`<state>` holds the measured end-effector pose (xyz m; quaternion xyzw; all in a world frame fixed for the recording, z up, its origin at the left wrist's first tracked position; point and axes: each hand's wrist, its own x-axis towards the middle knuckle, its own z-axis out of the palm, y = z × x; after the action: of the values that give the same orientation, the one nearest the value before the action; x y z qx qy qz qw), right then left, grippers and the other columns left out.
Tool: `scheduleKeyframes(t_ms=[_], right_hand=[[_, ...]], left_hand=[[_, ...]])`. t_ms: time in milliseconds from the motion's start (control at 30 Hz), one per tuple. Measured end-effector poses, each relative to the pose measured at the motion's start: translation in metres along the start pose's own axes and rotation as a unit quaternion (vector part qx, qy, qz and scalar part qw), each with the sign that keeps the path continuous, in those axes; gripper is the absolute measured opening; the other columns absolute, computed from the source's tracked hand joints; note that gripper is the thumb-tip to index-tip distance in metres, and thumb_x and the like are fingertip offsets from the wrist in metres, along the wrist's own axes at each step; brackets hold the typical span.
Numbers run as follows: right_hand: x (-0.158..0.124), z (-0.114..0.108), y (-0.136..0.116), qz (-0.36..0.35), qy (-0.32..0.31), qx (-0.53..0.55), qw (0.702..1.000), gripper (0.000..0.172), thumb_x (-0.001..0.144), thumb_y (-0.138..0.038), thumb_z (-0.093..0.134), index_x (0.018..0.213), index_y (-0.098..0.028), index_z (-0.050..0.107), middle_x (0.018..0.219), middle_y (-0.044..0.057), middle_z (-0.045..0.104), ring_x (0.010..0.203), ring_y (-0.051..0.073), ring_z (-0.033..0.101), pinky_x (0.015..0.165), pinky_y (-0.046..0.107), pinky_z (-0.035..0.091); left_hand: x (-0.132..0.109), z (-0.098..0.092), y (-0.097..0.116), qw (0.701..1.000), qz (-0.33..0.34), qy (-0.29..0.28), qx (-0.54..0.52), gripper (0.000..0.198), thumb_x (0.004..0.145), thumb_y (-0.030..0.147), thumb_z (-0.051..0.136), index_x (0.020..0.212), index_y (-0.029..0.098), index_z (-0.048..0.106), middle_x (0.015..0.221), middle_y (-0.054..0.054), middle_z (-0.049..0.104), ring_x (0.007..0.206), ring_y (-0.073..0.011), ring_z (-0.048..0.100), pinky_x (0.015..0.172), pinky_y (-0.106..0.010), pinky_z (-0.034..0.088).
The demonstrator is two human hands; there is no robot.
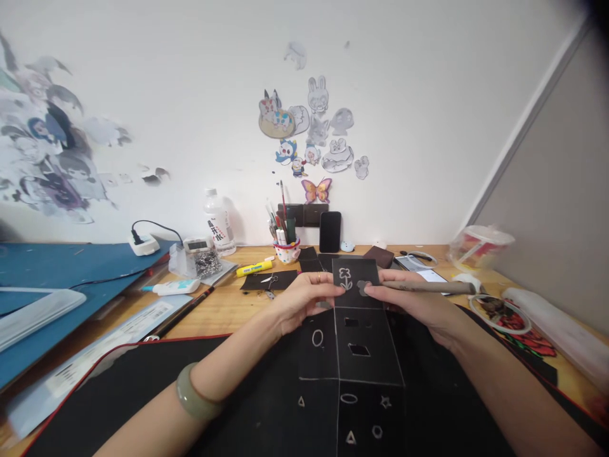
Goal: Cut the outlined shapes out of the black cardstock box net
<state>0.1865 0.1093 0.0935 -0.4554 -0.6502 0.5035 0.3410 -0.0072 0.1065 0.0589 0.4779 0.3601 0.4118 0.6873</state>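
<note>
Black paper sheet [380, 367]: located over the black mat [133, 381]. Left hand [297, 298]: thumb and fingers pinch the far panel's left edge. Sheet likely light, flexible, easily creased; grip by edges. Long axis: near to far, drawn flower [345, 278] upright at far end. Right hand [416, 304]: thumb and fingers pinch the right edge, retaining a grey pen [445, 287].

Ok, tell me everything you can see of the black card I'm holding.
The black card looks like matte paper, ruled into panels by pale lines. Its top panel bears a white flower outline and a grey patch; below are two dark four-sided shapes, perhaps cut-outs, plus pale ovals, triangles and a star. Your left hand grips its upper left edge, your right hand the upper right. It shows against a black mat; its bottom edge can't be made out.
</note>
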Motion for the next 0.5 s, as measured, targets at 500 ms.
scheduleKeyframes(t_ms=[500], right_hand=[[-0.025,-0.005,0.039,0.098,0.084,-0.11,0.986,0.017,0.061,-0.039,0.067,0.065,-0.023,0.063,0.054,0.0,0.062,0.045,0.013,0.054,0.04,0.022,0.037]], left_hand=[[-0.002,-0.006,-0.019,0.935,0.008,-0.007,0.355,0.016,0.071,0.03,0.06,0.072,0.014,0.06,0.06,0.0,0.055,0.053,-0.0121,0.053,0.049,-0.022,0.041]])
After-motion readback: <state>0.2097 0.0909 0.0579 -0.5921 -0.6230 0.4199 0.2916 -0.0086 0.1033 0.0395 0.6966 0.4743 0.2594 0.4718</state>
